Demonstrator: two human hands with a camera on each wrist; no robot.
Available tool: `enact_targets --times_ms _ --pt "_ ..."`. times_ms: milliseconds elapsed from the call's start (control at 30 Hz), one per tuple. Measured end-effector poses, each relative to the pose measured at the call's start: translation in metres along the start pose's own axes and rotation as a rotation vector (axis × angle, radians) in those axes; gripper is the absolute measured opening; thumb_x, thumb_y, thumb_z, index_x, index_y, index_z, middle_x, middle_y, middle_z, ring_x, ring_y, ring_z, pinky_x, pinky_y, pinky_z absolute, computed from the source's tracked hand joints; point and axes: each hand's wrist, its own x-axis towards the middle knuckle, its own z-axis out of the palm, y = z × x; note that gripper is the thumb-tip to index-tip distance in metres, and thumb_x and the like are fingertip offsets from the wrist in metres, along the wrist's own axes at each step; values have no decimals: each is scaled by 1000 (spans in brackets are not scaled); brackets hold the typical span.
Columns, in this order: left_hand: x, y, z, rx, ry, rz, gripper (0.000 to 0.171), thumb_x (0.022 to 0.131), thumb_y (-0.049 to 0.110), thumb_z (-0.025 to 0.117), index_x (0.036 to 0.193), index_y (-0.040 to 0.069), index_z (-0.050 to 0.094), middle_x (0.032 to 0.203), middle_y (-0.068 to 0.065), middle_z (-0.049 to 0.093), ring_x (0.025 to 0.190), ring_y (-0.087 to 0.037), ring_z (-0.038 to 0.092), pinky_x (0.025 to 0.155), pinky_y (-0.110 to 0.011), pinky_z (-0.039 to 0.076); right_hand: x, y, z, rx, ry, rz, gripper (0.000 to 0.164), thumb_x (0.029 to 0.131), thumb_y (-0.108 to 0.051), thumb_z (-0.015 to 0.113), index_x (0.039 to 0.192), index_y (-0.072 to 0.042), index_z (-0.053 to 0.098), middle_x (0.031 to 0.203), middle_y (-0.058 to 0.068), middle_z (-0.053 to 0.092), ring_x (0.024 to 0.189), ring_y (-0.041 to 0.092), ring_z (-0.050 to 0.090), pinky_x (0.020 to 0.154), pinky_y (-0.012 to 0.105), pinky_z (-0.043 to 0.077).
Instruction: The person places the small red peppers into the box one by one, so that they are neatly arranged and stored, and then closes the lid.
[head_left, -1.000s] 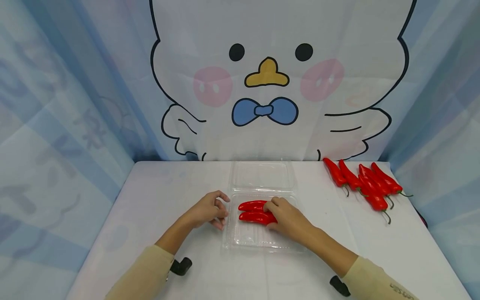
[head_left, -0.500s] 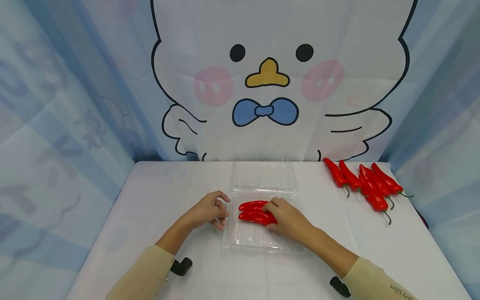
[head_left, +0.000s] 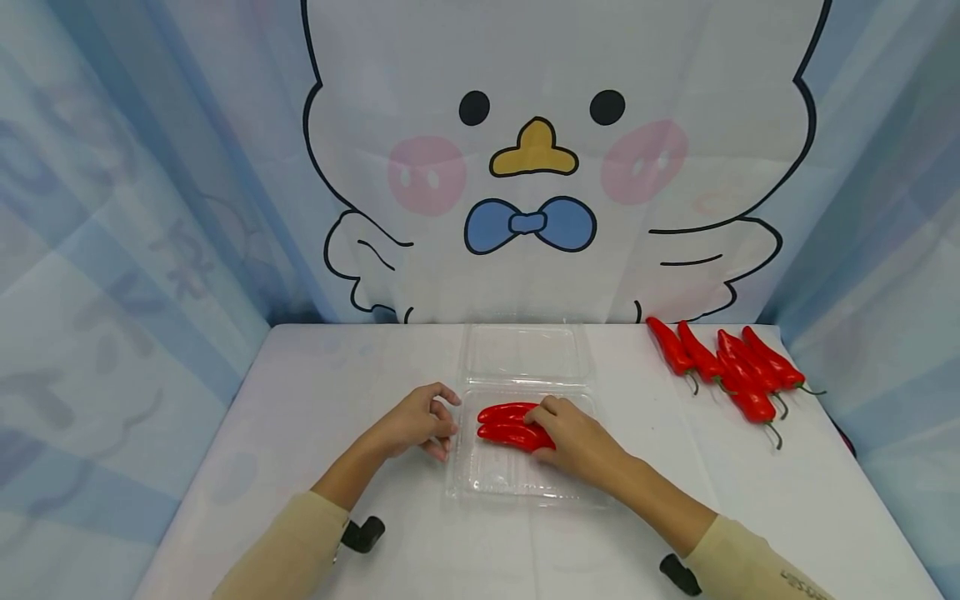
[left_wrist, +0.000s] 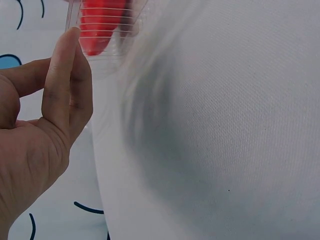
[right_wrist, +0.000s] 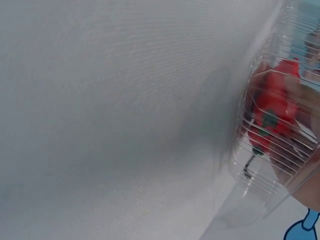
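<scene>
A clear plastic clamshell box [head_left: 487,482] lies opened out on the white table. Two red chili peppers, a rear one [head_left: 504,412] and a front one [head_left: 508,434], lie side by side in its base. My right hand [head_left: 581,440] reaches into the base from the right, its fingers and thumb curled over the stem end of the front pepper and covering both stem ends. Through the ribbed wall in the right wrist view, red pepper [right_wrist: 275,102] shows beside the fingers. My left hand [head_left: 418,422] is at the box's left rim, fingers loosely bent, one fingertip against the wall in the left wrist view.
Several more red chili peppers [head_left: 738,367] with green stems lie in a loose pile at the back right of the table. The box's clear lid [head_left: 525,354] lies back toward the cartoon-printed curtain [head_left: 536,275]. Patterned curtains close off both sides.
</scene>
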Motion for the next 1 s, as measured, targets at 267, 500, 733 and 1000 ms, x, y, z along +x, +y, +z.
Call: enact_targets --times_ms 267,500,733,1000 --pt "0 -1 0 -3 -4 7 43 93 -7 67 132 -1 51 90 -14 62 64 -20 67 59 -37 65 -1 1 -2 4 7 -16 46 79 -22 91 119 -13 70 107 2 63 97 15 59 79 28 62" --pt "1 -1 -1 2 -6 9 43 94 -6 67 133 -1 50 91 -14 62 64 -20 67 59 -37 65 -2 3 -8 17 1 4 49 79 -24 91 122 -14 70 113 1 65 101 15 61 85 30 63" --pt "2 -1 -2 1 -8 3 43 94 -6 68 133 0 51 91 -14 62 64 -20 67 59 -37 65 -5 7 -17 41 -13 14 52 79 -27 91 124 -14 69 117 3 65 106 17 61 90 34 63" --pt "1 -2 -1 -11 -9 7 44 93 -7 68 133 -2 50 90 -14 62 63 -20 67 59 -38 65 -15 18 -26 87 26 21 55 80 -25 91 128 -14 66 120 1 65 111 17 63 92 34 63"
